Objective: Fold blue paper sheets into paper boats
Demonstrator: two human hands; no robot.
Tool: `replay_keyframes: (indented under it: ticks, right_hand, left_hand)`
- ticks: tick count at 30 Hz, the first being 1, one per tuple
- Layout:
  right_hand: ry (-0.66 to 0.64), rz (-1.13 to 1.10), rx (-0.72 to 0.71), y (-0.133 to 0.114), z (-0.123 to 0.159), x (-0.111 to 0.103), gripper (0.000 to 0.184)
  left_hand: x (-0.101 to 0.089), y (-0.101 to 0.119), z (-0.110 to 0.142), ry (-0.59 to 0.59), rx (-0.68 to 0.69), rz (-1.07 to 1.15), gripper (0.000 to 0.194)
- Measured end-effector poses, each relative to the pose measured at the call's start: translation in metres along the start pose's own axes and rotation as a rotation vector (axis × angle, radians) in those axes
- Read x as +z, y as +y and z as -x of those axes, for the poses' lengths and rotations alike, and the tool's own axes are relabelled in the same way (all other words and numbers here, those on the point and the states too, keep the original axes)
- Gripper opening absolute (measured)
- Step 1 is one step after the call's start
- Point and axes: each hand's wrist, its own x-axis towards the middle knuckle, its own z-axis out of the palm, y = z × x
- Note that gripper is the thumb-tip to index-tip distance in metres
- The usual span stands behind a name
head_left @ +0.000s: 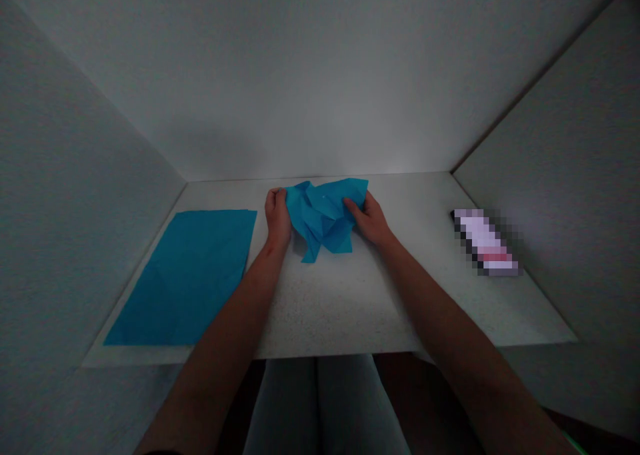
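A crumpled, folded piece of blue paper (324,216) is held just above the white table (350,302) near its far edge. My left hand (277,218) is closed, pinching the paper's left edge. Gripping the right side of the paper is my right hand (370,218), with its fingers curled into the folds. Both forearms reach in from the bottom of the view.
A flat blue sheet (187,275) lies on the left part of the table. A blurred rectangular object (486,242) rests at the right. White walls enclose the table at the left, back and right. My knees show below the front edge.
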Motion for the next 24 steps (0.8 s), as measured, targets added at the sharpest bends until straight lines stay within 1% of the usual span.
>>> replay_keyframes:
  ticks: [4,8,11,16,21,24]
  right_hand:
    - [0.064,-0.132,0.034,0.002,-0.005,-0.005,0.065]
    - [0.11,-0.2,0.053,0.004,-0.011,-0.015,0.067]
    - [0.067,-0.211,0.08,0.006,-0.014,-0.026,0.066]
    - [-0.015,-0.23,0.101,0.006,-0.015,-0.039,0.063]
    - [-0.029,-0.239,0.107,0.006,-0.015,-0.044,0.066]
    - [-0.037,-0.253,0.134,0.006,-0.015,-0.046,0.067]
  left_hand:
    - [-0.003,-0.007,-0.011,-0.027,-0.043,0.052,0.032]
    - [-0.009,-0.012,-0.017,0.016,-0.034,0.014,0.04]
    - [-0.014,-0.011,-0.018,0.051,0.026,-0.053,0.041]
    - [-0.018,-0.003,-0.015,0.005,0.127,-0.112,0.042]
    - [-0.017,-0.002,-0.015,-0.016,0.143,-0.104,0.046]
    - [-0.016,-0.005,-0.016,-0.025,0.121,-0.092,0.052]
